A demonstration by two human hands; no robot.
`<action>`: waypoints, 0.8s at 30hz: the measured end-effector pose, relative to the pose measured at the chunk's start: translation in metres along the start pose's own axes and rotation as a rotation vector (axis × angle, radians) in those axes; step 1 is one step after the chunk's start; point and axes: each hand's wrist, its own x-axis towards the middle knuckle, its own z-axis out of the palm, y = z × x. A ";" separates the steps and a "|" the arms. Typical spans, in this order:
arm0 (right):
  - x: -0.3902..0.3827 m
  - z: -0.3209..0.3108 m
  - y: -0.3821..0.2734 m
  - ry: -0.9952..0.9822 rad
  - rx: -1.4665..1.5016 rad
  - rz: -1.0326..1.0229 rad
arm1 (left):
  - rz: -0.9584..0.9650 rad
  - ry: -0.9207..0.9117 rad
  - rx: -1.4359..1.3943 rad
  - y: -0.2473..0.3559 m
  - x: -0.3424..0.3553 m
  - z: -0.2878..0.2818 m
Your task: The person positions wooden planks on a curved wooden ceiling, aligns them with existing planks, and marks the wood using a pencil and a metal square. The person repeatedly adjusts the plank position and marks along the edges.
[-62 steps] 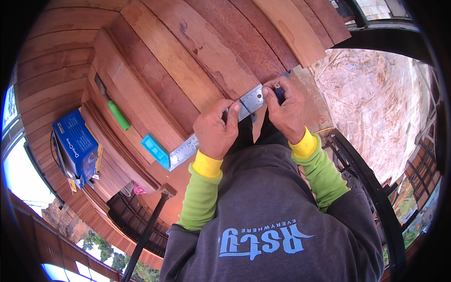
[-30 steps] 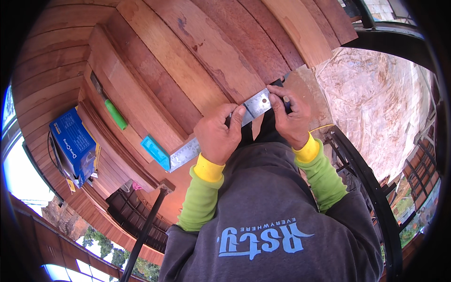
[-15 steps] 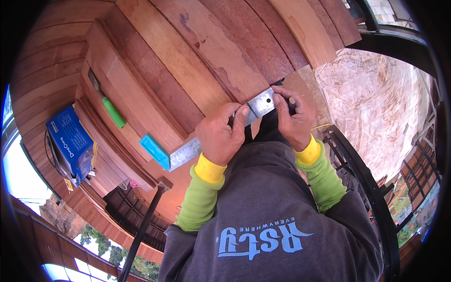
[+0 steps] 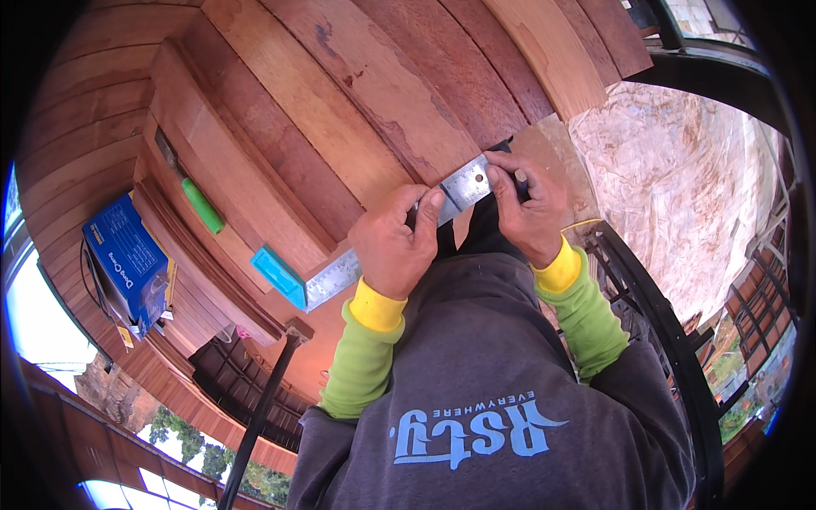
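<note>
Wooden boards (image 4: 382, 76) are filling the upper and left part of the view, and below them the dark sweatshirt (image 4: 493, 365) of the person is covering the lower middle. To the right a pale sheet (image 4: 671, 195) is spreading behind the right arm. Both green sleeves with yellow cuffs are pointing up from the body, the forearms leaning so that both hands are meeting the work in front of the lap. A blue box (image 4: 129, 255) is standing far left. The metal square (image 4: 463, 185) is lying slantwise along the near ends of the boards, its turquoise stock (image 4: 279, 276) at the lower left and its blade rising to the right. The left grip (image 4: 391, 242) is closing over the blade, back of the hand upward, fingers curling under, thumb pressing flat on top. The right grip (image 4: 535, 208) is pinching near the far end, thumb pointing upward, while its bent fingers are also holding a short dark stick (image 4: 520, 180). Near the box, a green-handled tool (image 4: 202, 206) is resting on the boards.
</note>
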 end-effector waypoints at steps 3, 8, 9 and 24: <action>0.001 0.001 0.002 0.013 0.000 -0.038 | -0.004 0.006 -0.001 0.000 0.000 0.000; 0.002 0.000 0.004 0.008 -0.013 -0.076 | 0.013 0.026 -0.019 -0.002 0.000 0.002; 0.002 0.000 0.004 0.004 -0.016 -0.074 | 0.018 0.032 -0.023 -0.003 0.000 0.002; 0.006 -0.005 0.002 -0.054 0.006 -0.033 | -0.007 0.020 -0.079 -0.006 -0.001 0.004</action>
